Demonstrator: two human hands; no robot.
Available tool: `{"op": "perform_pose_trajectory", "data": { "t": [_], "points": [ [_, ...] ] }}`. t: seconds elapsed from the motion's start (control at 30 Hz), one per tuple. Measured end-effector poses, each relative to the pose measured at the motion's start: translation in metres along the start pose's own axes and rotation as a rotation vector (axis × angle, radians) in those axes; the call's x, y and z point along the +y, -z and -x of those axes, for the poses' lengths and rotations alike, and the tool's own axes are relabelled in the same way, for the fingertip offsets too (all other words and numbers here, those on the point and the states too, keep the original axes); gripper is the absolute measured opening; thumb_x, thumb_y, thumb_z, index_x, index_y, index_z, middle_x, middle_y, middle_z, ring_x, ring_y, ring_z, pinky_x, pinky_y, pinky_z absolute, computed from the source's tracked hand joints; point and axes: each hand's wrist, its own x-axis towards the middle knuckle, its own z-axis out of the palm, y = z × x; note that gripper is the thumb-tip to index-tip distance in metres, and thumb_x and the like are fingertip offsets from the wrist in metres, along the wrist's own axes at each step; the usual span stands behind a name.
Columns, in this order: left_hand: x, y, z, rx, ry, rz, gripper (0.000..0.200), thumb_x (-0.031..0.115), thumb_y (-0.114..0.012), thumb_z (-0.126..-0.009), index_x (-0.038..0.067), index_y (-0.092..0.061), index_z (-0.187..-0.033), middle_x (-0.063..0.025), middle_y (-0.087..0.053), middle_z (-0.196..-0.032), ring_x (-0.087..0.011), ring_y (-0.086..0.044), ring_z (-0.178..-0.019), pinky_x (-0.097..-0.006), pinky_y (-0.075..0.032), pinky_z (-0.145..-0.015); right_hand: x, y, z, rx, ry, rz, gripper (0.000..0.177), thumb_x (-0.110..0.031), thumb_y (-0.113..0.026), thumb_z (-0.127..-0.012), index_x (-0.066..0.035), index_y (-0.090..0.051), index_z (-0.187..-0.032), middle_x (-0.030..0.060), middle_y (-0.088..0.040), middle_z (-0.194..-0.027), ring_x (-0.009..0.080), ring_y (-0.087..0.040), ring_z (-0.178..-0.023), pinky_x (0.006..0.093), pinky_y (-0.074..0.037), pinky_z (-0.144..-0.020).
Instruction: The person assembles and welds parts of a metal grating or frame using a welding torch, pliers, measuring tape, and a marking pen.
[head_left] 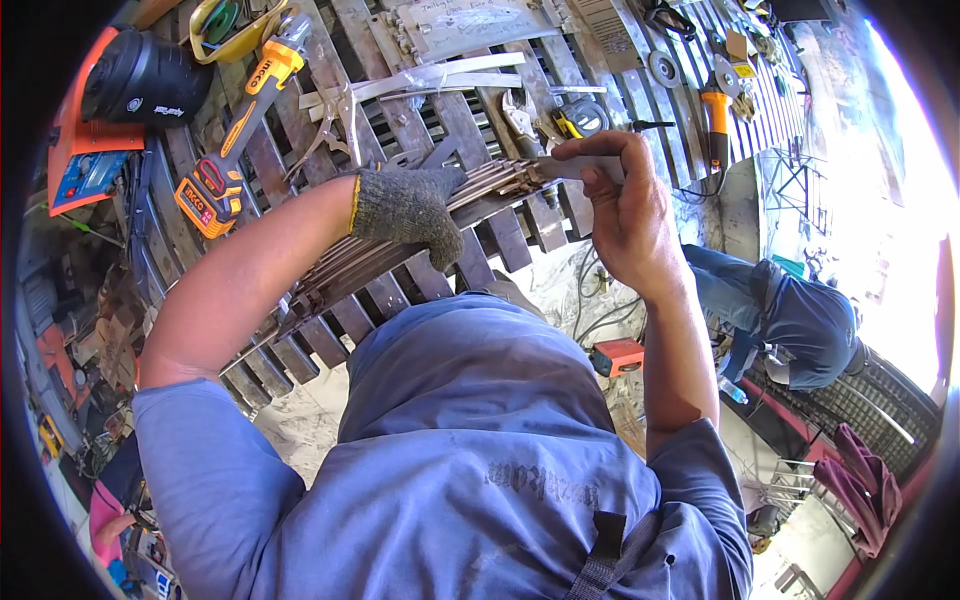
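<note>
My left hand, in a dark knitted glove with a yellow cuff edge, is closed around a bundle of long thin metal strips. The bundle runs slantwise along the near side of the slatted metal table. At its right end my bare right hand pinches a flat grey metal piece between thumb and forefinger. That piece overlaps the strip ends in this view. Just beyond the hands lie locking pliers and a tape measure.
A yellow cordless angle grinder and an orange machine sit at the left. Pale strips lie farther back. Another grinder rests at the right. A co-worker bends over at the right; cables and a red box are on the floor.
</note>
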Motion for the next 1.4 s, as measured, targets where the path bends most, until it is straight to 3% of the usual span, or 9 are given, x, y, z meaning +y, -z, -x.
{"op": "perform_pose_trajectory", "data": {
  "t": [0.33, 0.83, 1.17, 1.27, 1.4],
  "points": [
    [-0.007, 0.001, -0.007, 0.043, -0.033, -0.121, 0.113, 0.006, -0.096, -0.064, -0.005, -0.043, -0.163, -0.0202, -0.068, -0.133, -0.0262, -0.069, -0.112, -0.0411, -0.061, -0.095, -0.001, 0.0, 0.0, -0.004, -0.035, -0.018, 0.023, 0.003, -0.059, -0.111, -0.005, -0.057, -0.132, 0.0217, -0.08, -0.12, 0.0445, -0.077, -0.118, 0.0492, -0.059, -0.097],
    [-0.003, 0.0, -0.003, 0.036, -0.017, -0.057, 0.111, 0.004, -0.097, -0.063, -0.003, -0.045, -0.161, -0.0172, -0.071, -0.121, -0.0246, -0.071, -0.105, -0.0413, -0.062, -0.091, -0.002, 0.002, 0.0, -0.008, -0.012, -0.028, 0.021, 0.004, -0.058, -0.111, -0.004, -0.055, -0.13, 0.0217, -0.08, -0.118, 0.0435, -0.078, -0.117, 0.0485, -0.06, -0.097],
    [-0.002, 0.001, -0.001, 0.008, -0.011, -0.037, 0.112, 0.008, -0.098, -0.062, -0.008, -0.045, -0.16, -0.0229, -0.069, -0.131, -0.0268, -0.07, -0.111, -0.041, -0.061, -0.095, -0.002, 0.003, 0.0, -0.028, -0.011, 0.022, 0.023, 0.006, -0.057, -0.11, -0.003, -0.056, -0.131, 0.0226, -0.08, -0.122, 0.0429, -0.078, -0.119, 0.0486, -0.06, -0.096],
    [0.01, -0.001, 0.008, -0.01, 0.014, -0.019, 0.11, 0.011, -0.097, -0.062, -0.012, -0.046, -0.156, -0.024, -0.07, -0.13, -0.0276, -0.068, -0.113, -0.0416, -0.059, -0.099, 0.001, 0.0, 0.005, -0.01, -0.052, -0.029, 0.02, -0.002, -0.054, -0.116, -0.003, -0.06, -0.135, 0.0137, -0.078, -0.126, 0.0254, -0.075, -0.104, 0.0389, -0.058, -0.094],
    [0.0, -0.004, -0.001, 0.016, -0.005, -0.075, 0.111, 0.013, -0.097, -0.061, -0.012, -0.046, -0.157, -0.0233, -0.07, -0.128, -0.0271, -0.069, -0.11, -0.0413, -0.059, -0.096, 0.0, 0.003, 0.004, -0.034, -0.046, -0.045, 0.02, -0.001, -0.054, -0.115, -0.003, -0.06, -0.135, 0.0141, -0.077, -0.126, 0.0272, -0.075, -0.11, 0.0394, -0.058, -0.097]
  ]
}}
